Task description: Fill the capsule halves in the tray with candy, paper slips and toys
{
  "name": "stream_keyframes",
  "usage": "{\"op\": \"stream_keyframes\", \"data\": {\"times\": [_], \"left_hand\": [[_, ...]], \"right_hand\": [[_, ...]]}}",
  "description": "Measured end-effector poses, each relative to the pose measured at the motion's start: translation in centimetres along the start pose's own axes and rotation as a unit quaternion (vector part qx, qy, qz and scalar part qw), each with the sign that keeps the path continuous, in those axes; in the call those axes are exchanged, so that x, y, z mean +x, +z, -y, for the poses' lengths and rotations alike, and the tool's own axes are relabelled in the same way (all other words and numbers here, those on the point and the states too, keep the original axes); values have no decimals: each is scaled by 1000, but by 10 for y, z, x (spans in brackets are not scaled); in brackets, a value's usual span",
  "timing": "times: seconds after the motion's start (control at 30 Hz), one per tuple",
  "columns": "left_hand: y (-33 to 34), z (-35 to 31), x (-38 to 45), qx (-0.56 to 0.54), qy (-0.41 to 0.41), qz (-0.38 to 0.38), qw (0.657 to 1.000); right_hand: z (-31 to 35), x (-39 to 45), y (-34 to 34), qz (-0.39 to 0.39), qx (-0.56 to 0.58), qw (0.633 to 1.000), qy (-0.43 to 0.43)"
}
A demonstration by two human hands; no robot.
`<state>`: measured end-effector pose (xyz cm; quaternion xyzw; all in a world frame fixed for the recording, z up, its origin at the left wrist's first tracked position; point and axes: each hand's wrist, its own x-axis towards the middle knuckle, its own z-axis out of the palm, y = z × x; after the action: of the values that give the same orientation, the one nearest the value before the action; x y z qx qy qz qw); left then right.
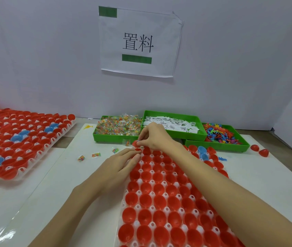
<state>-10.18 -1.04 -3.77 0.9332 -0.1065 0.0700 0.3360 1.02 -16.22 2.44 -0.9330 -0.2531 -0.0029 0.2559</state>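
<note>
**Both hands at the far corner of the capsule tray**

A white tray of red capsule halves runs from the near edge of the table up toward three green bins. The right hand reaches across to the tray's far left corner, its fingertips curled and pinching a small item over a red half there — the item is too small to name, though a bit of blue shows. The left hand lies flat beside the tray's left edge, fingers straight and relaxed, their tips touching the corner cups.

A few blue halves sit among the red ones at the tray's far right corner.

Behind the tray, the left bin holds wrapped candy, the middle bin holds paper slips, and the right bin holds small coloured toys. Four loose candy packets lie on the table near the left hand.

To the left — well apart — a second tray holds red and blue halves. Two red halves lie loose on the table at the right. A paper sign hangs on the wall.
</note>
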Motion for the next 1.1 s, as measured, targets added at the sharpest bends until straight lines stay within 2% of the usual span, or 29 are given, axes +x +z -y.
{"op": "stream_keyframes", "data": {"times": [0.17,0.47,0.7,0.87,1.0,1.1], "left_hand": [[0,1,0,-5,4,-6,1000],[-1,1,1,1,5,-1,1000],[-2,0,0,5,4,0,1000],[-2,0,1,10,7,3,1000],[-2,1,-1,6,5,3,1000],[-4,-1,-1,1,7,-5,1000]], "right_hand": [[-5,4,-14,36,17,999,-1],[-5,6,-7,73,-5,995,-61],[-11,7,-3,39,15,998,-47],[-12,10,-16,90,33,994,-49],[-13,4,-27,79,39,994,-68],[-15,-5,-34,34,56,996,-67]]}}
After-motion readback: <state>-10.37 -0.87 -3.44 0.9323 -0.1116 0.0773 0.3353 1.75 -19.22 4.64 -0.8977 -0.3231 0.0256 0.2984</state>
